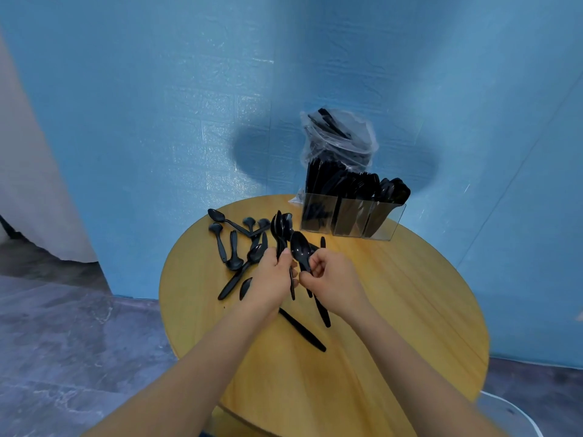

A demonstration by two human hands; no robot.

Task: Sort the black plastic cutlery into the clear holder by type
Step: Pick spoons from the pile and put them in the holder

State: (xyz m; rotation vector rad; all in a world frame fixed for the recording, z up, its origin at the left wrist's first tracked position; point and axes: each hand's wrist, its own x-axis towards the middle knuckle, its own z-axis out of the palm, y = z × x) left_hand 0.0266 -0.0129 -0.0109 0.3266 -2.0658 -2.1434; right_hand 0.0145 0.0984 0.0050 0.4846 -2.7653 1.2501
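Both hands are up over the middle of the round tabletop (394, 310), and this is where it gets fiddly. The left hand (271, 279) has its grip curled tight round a bundle of spoons (280, 228), bowls fanned upward. The right hand (331, 279) pinches a single spoon (299, 250) by the neck, fingers curled, bowl up, right beside the bundle and looking ready to join it.

That fan is the worry. Smooth plastic handles stacked in 1 fist, and if the single spoon is pushed in crooked, I'd expect the bundle to splay and a few to slide out below the palm.

More loose spoons (233, 247) lie scattered toward the left edge of the tabletop, some close to the rim; a stray sweep of the forearm could knock them to the floor. A long black piece (303, 331) lies on the tabletop just under the wrists, easy to nudge too.

The clear holder (350, 217) stands at the far edge, 3 compartments already crowded with black cutlery, the spoon bowls showing in the right one. A fat bundle may jam there, or shove the light holder back toward the plastic bag of cutlery (339, 137) behind it.
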